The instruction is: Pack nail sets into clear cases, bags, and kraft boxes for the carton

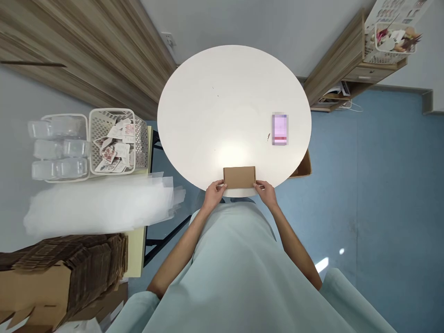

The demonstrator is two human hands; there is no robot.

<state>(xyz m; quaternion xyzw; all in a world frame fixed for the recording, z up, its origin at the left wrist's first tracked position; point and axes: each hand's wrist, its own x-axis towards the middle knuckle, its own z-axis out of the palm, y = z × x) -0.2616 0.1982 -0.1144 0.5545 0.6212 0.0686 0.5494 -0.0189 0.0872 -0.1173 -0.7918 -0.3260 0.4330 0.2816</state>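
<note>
A small brown cardboard box (239,177), closed and lying flat, is at the near edge of the round white table (222,101). My left hand (214,194) grips its left end, thumb on the near corner and fingers along the side. At the opposite end, my right hand (266,192) pinches the near right corner in the same way. The underside and the inside of the box are hidden. Farther right on the table lies a pixelated pink-purple rectangle (280,129), which I cannot identify.
On the left, a side table (136,259) bears a white basket of small packets (135,138), clear plastic containers (60,148), a stack of translucent white sheets (100,203) and flattened cardboard boxes (93,268). A brown box (305,165) sits below the table's right edge. A wooden cabinet (342,60) stands at upper right.
</note>
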